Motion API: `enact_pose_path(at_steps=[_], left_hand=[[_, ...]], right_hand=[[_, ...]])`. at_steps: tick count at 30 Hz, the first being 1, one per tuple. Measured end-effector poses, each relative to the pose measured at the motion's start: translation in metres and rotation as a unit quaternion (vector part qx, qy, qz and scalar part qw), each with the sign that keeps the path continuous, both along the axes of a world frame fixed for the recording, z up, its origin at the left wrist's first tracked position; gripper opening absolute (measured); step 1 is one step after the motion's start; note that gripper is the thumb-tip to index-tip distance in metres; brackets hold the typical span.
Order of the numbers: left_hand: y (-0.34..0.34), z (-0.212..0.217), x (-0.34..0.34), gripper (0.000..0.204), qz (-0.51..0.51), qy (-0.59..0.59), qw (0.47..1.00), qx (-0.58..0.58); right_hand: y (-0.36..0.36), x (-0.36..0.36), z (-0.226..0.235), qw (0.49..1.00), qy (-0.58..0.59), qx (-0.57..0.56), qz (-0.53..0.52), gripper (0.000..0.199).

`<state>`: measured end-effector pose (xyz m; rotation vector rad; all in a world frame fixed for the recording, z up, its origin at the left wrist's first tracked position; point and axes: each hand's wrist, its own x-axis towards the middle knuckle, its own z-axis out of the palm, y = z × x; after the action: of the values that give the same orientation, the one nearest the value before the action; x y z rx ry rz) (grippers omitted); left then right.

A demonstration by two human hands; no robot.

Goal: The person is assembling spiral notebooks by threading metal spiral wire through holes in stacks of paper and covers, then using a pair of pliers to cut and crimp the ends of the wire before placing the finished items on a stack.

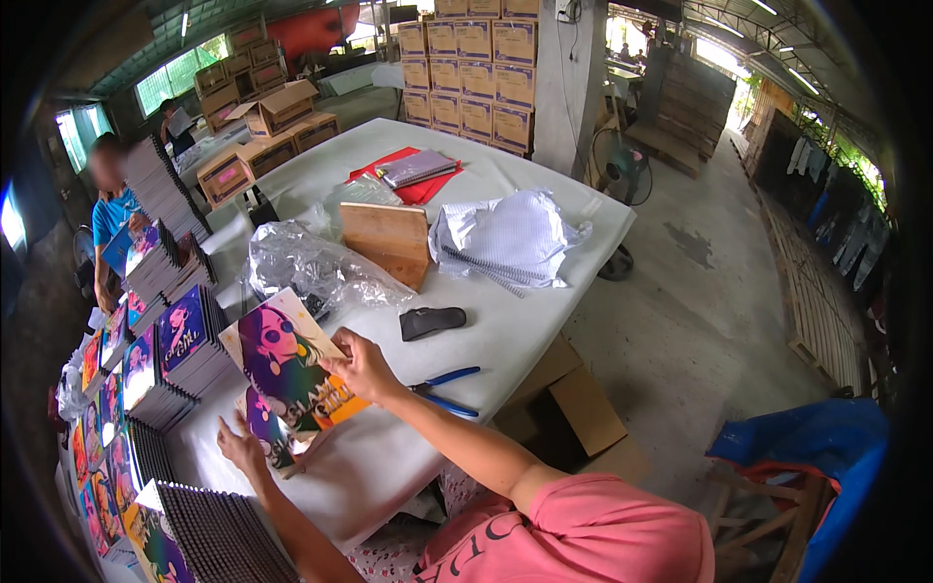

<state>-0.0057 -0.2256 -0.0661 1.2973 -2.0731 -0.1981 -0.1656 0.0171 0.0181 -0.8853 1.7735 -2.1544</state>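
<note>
My right hand [362, 369] is closed on the right edge of a notebook [277, 335]. Its cover shows a drawn figure in sunglasses on a multicoloured ground, and it is held tilted above the table. Below it is a second similarly printed piece [264, 423], partly hidden by the first. My left hand [241, 449] is beside the lower piece with fingers apart; whether it touches it I cannot tell. Blue-handled pliers [452, 394] lie right of my right wrist, partly behind my forearm.
Stacks of spiral notebooks [190, 335] crowd the left side. On the white table [515, 321] are a wooden block [387, 243], clear plastic [301, 257], a wrapped bundle [505, 233] and a small dark object [432, 323]. An open carton [573, 408] stands below its right edge. A person [115, 214] stands far left.
</note>
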Motion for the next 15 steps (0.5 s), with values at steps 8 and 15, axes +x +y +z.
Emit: enact_pose_path(at_steps=[8,15], left_hand=[[0.114,0.125,-0.001,0.038,-0.286,0.329,0.874,0.215],[0.192,0.176,0.06,0.012,-0.225,-0.121,0.948,-0.19]], right_hand=[[0.047,0.038,0.003,0.965,-0.064,-0.099,0.236,0.028],[0.169,-0.112,-0.001,0.932,0.165,0.31,-0.086,0.025]])
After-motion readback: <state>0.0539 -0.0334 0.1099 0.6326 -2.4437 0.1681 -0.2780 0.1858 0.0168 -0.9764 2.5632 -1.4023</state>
